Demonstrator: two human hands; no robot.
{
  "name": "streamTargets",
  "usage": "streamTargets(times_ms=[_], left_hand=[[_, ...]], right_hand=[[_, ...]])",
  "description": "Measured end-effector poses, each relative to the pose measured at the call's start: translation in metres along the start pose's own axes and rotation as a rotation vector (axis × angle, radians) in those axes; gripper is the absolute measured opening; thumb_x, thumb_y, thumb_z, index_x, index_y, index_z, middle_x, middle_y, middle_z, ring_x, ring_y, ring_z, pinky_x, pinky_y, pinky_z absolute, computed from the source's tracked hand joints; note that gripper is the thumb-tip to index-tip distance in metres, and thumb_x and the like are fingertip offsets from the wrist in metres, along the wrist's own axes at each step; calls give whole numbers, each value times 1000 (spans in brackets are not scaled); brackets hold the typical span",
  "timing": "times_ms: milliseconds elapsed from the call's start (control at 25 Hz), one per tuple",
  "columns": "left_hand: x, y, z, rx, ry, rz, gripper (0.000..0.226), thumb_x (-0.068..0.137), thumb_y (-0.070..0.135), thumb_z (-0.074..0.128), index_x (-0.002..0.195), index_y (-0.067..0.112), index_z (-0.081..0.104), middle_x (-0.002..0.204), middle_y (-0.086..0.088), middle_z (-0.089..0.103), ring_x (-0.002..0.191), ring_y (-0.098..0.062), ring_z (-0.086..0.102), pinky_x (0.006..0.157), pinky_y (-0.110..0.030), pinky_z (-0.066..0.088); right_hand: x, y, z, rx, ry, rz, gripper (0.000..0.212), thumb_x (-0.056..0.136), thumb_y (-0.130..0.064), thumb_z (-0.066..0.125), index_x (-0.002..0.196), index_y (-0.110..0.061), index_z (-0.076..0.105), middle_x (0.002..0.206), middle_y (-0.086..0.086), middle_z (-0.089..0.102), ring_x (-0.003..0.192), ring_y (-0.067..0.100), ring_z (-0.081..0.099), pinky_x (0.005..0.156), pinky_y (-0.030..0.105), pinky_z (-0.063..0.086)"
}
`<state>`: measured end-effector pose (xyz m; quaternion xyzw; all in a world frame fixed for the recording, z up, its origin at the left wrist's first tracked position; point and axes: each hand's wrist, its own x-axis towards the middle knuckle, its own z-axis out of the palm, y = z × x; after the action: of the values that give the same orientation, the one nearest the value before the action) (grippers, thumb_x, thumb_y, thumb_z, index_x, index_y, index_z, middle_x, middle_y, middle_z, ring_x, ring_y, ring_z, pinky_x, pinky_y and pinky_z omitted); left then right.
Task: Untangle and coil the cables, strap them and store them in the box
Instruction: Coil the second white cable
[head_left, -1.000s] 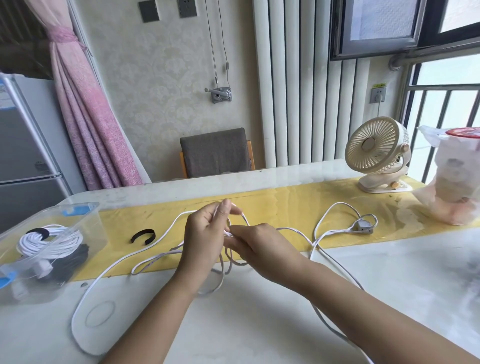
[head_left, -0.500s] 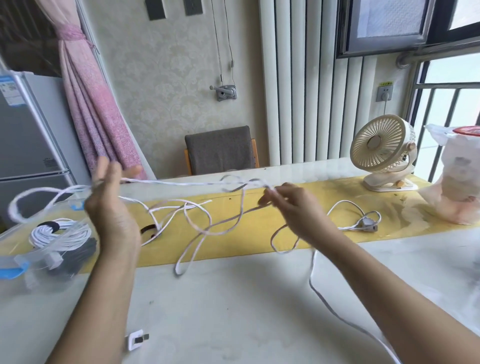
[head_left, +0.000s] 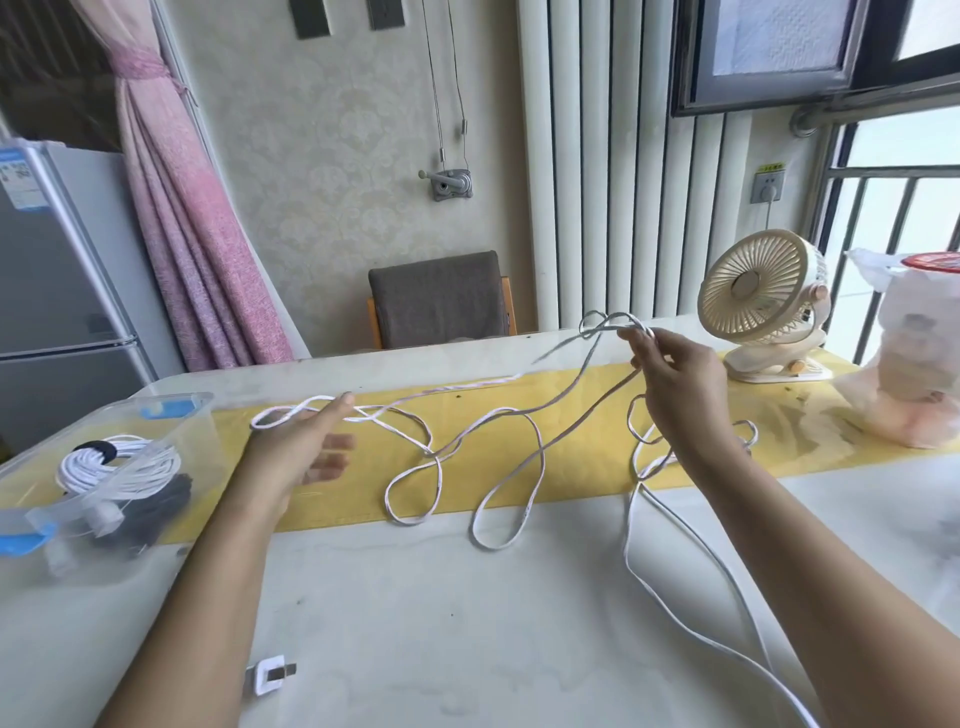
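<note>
Cable (head_left: 628, 525), one, loose; two coils (head_left: 119, 462) in box (head_left: 176, 401).

Bright daylight from window (head_left: 904, 130) at right; soft shadows; slight motion blur; wide-angle bowing at edges.

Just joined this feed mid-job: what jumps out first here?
A white cable sprawls in loose loops across the yellow runner mid-table, its tangle pinched up by the right hand near the cream fan. The left hand is spread open by a loop, next to the clear box at left holding coiled cables.
</note>
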<state>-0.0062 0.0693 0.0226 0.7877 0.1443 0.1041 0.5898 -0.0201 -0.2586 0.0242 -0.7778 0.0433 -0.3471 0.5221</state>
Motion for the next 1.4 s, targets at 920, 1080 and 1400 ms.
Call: streamTargets(times_ms=[920,1080,1400], left_hand=[[-65,10,74,-508,-384,154,17,92,6,53,88,2,69,87,-15,73,74,-20,71,63,-23,56],[-51,14,70,-944,-350,-100,28,98,14,44,78,4,61,63,-6,69,59,-17,69,56,-26,58],[0,-2,-6,-1461,-199,25,67,96,49,24,84,4,72,104,-9,71,98,-21,67,89,-36,50]], right_hand=[[-56,-19,43,-116,-567,-591,34,85,-10,68,111,-32,69,89,-7,52,62,-3,49,60,9,34],[-67,-21,51,-167,-543,-589,19,81,-23,73,99,-25,76,80,-9,52,61,4,47,61,28,45],[-36,-24,29,-34,-331,-318,7,86,-15,66,81,-11,65,68,-13,58,51,-1,48,52,9,34]])
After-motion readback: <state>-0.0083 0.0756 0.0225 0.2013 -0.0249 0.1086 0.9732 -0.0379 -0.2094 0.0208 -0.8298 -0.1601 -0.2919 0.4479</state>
